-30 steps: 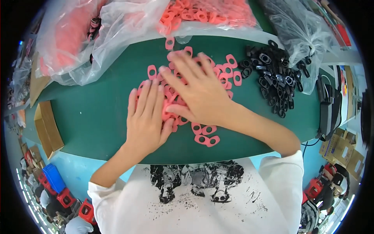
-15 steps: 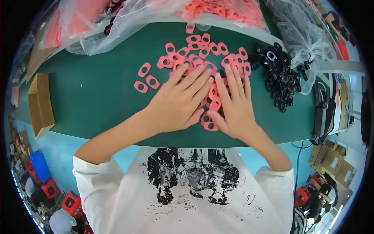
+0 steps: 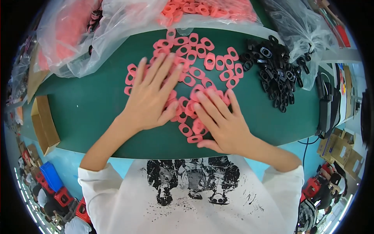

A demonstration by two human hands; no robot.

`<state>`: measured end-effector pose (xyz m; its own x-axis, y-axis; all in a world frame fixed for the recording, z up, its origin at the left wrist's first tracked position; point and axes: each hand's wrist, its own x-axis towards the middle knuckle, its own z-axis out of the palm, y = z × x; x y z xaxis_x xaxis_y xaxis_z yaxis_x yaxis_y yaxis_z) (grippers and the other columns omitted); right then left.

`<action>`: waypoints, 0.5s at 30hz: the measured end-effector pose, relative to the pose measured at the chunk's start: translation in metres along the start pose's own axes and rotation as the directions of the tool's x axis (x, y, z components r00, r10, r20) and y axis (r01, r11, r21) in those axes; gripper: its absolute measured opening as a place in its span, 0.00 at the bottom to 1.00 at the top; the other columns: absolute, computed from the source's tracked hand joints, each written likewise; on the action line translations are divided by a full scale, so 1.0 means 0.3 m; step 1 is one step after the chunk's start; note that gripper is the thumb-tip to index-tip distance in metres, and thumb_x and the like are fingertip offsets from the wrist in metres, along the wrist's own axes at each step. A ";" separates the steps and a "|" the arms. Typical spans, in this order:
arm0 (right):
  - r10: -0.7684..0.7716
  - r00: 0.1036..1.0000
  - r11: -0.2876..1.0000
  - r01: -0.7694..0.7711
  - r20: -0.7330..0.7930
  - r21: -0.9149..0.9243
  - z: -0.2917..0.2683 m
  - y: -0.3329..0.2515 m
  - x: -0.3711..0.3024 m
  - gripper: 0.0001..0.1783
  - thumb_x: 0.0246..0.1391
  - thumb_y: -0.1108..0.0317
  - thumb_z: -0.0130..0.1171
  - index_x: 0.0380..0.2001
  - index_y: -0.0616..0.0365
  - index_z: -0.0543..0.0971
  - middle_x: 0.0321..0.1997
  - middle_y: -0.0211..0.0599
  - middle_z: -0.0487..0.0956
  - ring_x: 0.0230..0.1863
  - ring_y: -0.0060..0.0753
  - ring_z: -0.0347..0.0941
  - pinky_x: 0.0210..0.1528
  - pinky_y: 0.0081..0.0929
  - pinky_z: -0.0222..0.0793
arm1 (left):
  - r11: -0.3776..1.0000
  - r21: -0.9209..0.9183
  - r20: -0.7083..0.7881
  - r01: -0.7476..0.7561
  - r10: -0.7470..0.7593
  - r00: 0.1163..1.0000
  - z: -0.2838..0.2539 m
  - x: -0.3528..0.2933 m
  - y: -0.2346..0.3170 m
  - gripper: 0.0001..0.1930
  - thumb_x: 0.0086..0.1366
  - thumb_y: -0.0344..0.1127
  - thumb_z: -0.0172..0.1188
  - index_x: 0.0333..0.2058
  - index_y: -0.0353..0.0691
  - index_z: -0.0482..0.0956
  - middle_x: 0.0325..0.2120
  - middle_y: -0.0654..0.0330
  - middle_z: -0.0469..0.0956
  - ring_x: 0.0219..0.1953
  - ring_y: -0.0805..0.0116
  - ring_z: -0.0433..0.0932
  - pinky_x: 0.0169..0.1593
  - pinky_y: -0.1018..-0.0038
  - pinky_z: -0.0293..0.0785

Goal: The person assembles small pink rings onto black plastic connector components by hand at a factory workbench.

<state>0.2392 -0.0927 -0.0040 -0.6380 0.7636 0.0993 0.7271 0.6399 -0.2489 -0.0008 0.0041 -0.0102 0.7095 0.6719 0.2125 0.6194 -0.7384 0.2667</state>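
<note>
A: Which parts lie beneath the hands?
B: Pink oval rings (image 3: 193,94), each with a single opening, spread in a loose, partly overlapping cluster at the middle of a green tabletop (image 3: 97,113).

A: And the state of the hands?
B: Apart from each other, both palm down with fingers extended. The left hand (image 3: 150,99) covers the left part of the cluster; the right hand (image 3: 226,126) lies lower, its fingertips over rings at the lower right. Neither is closed around a ring; how firmly they press cannot be told.

A: What lies to the right?
B: A heap of black oval rings (image 3: 278,74), near the pink ones but separate, with a gathered clear plastic bag (image 3: 300,35) just beyond it.

A: The far side and the left?
B: At the far edge, more pink rings under clear plastic sheeting (image 3: 124,29); at the left edge of the tabletop, a narrow cardboard box (image 3: 44,124), open and tilted in view.
</note>
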 end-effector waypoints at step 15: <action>-0.169 0.981 0.981 0.177 -0.091 0.084 0.071 -0.012 0.178 0.46 0.50 0.39 0.58 0.66 0.56 0.64 0.71 0.54 0.59 0.72 0.52 0.55 0.70 0.63 0.41 | 0.993 0.094 0.156 0.074 -0.088 0.984 -0.044 -0.165 0.009 0.38 0.57 0.40 0.56 0.65 0.28 0.58 0.68 0.42 0.55 0.71 0.44 0.51 0.70 0.41 0.40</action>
<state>0.1971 -0.0559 -0.0184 -0.7262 0.6489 0.2269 0.5788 0.7553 -0.3075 -0.0386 -0.0305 -0.0075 0.6958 0.7172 0.0391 0.6992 -0.6887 0.1919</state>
